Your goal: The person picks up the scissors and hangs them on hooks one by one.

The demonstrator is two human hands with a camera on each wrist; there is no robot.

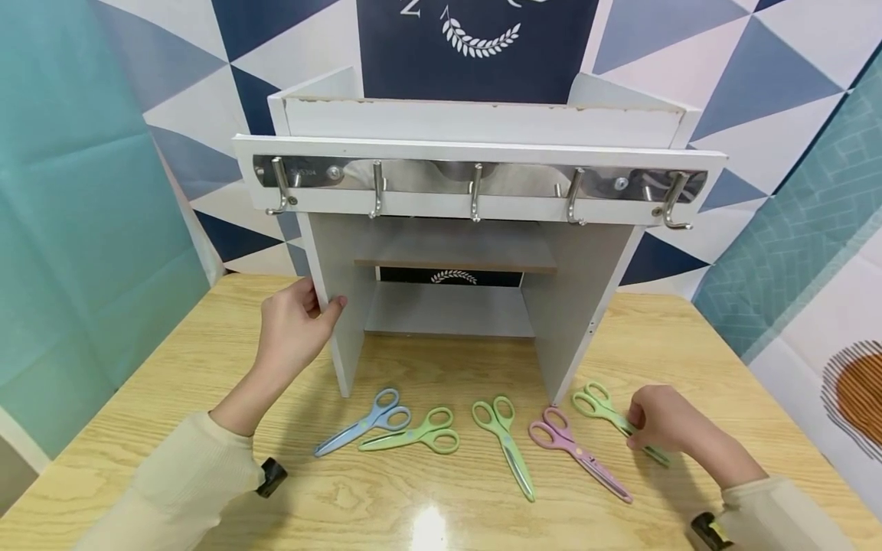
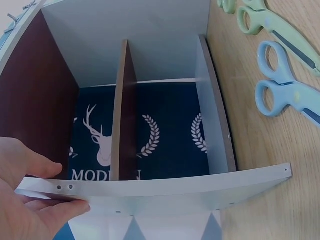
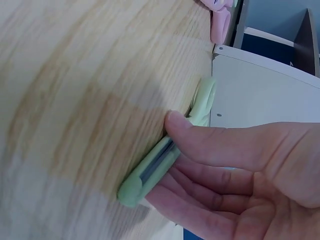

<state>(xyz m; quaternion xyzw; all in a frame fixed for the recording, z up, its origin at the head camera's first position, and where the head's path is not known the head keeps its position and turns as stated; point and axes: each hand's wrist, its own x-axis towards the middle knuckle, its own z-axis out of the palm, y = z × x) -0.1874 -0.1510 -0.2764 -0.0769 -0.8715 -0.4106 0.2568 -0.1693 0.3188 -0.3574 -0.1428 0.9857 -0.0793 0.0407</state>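
Observation:
A white shelf rack (image 1: pixel 475 122) with a hook rail stands on the table. My left hand (image 1: pixel 292 329) grips the edge of its left side panel (image 1: pixel 334 306), thumb on the inner face. At the right, my right hand (image 1: pixel 668 421) pinches the blades of green scissors (image 1: pixel 606 410); in the right wrist view the thumb lies on one side of these scissors (image 3: pixel 150 170) and the fingers on the other. Along the rack's front lie blue scissors (image 1: pixel 375 418), green scissors (image 1: pixel 411 436), more green scissors (image 1: pixel 502 431) and pink scissors (image 1: pixel 568 442).
Several metal hooks (image 1: pixel 475 191) stick out from the rack's front rail. Inside the rack are a middle shelf (image 1: pixel 455 245) and a lower shelf (image 1: pixel 448 310). A patterned backdrop (image 1: pixel 296 46) hangs behind the wooden table (image 1: pixel 227 337).

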